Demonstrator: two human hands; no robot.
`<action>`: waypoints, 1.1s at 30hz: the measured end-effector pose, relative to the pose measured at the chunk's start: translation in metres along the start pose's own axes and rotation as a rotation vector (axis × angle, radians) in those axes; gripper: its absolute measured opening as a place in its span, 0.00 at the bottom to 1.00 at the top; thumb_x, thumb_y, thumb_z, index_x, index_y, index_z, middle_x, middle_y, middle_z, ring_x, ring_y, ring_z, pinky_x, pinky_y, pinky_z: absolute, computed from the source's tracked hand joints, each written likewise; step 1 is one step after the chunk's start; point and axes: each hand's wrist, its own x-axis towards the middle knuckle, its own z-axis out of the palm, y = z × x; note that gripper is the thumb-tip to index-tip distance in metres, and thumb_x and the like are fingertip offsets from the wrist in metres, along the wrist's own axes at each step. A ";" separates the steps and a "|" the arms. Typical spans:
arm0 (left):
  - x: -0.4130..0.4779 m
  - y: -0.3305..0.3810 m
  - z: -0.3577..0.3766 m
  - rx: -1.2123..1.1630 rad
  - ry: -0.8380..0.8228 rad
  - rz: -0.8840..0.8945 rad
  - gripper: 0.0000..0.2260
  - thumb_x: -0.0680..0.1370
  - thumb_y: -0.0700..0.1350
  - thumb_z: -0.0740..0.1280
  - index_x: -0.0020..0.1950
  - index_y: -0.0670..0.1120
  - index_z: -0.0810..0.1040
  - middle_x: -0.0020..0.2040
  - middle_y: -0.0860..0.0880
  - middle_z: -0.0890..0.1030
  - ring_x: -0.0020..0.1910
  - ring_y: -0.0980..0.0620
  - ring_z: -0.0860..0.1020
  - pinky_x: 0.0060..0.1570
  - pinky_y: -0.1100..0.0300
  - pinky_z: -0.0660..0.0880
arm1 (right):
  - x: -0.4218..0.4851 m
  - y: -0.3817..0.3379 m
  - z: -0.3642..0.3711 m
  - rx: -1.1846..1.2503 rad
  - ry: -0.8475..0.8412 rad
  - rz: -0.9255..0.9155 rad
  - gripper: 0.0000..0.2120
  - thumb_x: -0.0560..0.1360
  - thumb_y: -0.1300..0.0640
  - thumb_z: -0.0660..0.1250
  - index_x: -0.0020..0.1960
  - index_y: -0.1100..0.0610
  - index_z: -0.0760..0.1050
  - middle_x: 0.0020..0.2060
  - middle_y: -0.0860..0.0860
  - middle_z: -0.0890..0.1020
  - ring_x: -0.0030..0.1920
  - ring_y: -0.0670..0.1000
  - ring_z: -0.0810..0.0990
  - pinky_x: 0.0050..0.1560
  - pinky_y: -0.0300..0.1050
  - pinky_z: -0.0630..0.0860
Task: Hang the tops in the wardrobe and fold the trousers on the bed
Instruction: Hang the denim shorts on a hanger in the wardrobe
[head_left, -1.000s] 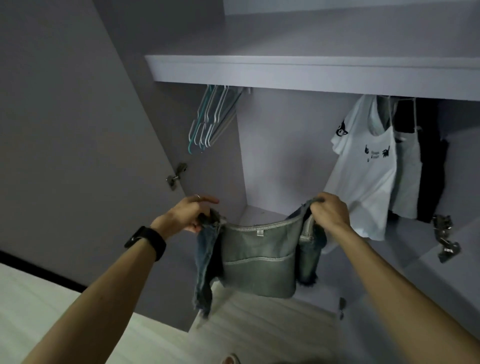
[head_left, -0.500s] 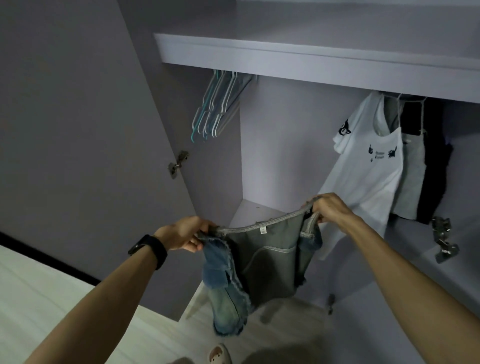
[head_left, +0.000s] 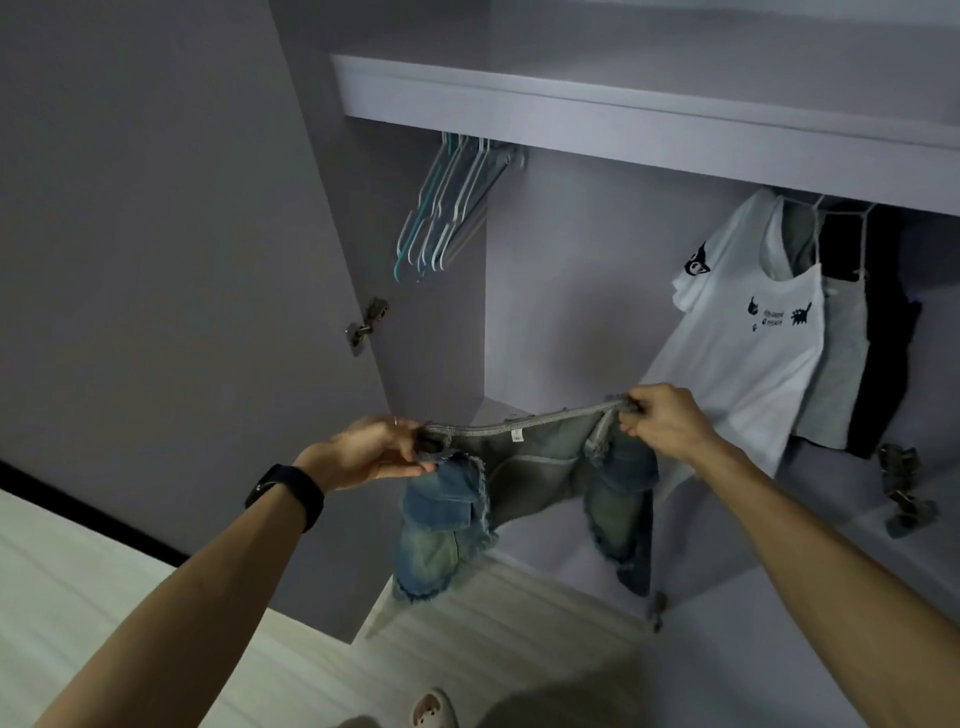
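Both hands pinching the top hem of a denim garment (head_left: 540, 478), stretched taut between them. My left hand (head_left: 371, 452) has fingers and thumb curled round the left corner; my right hand (head_left: 662, 423) is clamped on the right corner, slightly higher. Grey inner face with a small white label faces me, and frayed blue panels hang down on both sides. Can't tell whether it's a top or shorts. It's held in the air in front of the open wardrobe (head_left: 571, 291), below rail level, not touching anything else. Black band (head_left: 285, 493) on my left wrist. Inside, under the shelf (head_left: 623, 119): a bunch of empty hangers (head_left: 447, 208) at the left end, and at the right a white printed T-shirt (head_left: 753, 353), a grey top (head_left: 841, 374) and a black garment (head_left: 888, 353) hung side by side. Left door (head_left: 156, 234) is open, hinge (head_left: 366, 325) visible. Pale floor (head_left: 493, 649) below, slipper toe (head_left: 434, 709) at the bottom edge.
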 end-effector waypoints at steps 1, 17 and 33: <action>0.000 0.000 -0.003 0.127 0.040 0.045 0.12 0.75 0.28 0.65 0.49 0.41 0.85 0.48 0.41 0.86 0.51 0.46 0.84 0.48 0.61 0.82 | 0.001 -0.003 -0.003 0.060 0.032 -0.017 0.05 0.75 0.61 0.73 0.45 0.52 0.84 0.36 0.50 0.86 0.40 0.49 0.86 0.50 0.49 0.83; 0.015 0.030 -0.011 1.005 0.459 0.376 0.07 0.75 0.49 0.67 0.39 0.51 0.71 0.39 0.51 0.77 0.42 0.45 0.77 0.36 0.56 0.71 | 0.001 -0.040 -0.007 -0.046 0.443 -0.212 0.14 0.70 0.46 0.78 0.41 0.51 0.76 0.27 0.48 0.77 0.32 0.52 0.77 0.33 0.44 0.73; 0.022 0.019 -0.036 0.761 -0.163 0.020 0.27 0.72 0.48 0.79 0.69 0.46 0.78 0.66 0.50 0.80 0.69 0.48 0.75 0.72 0.52 0.68 | -0.021 -0.041 0.055 -0.322 -0.094 -0.108 0.14 0.72 0.46 0.77 0.46 0.54 0.78 0.43 0.48 0.76 0.48 0.52 0.77 0.45 0.44 0.70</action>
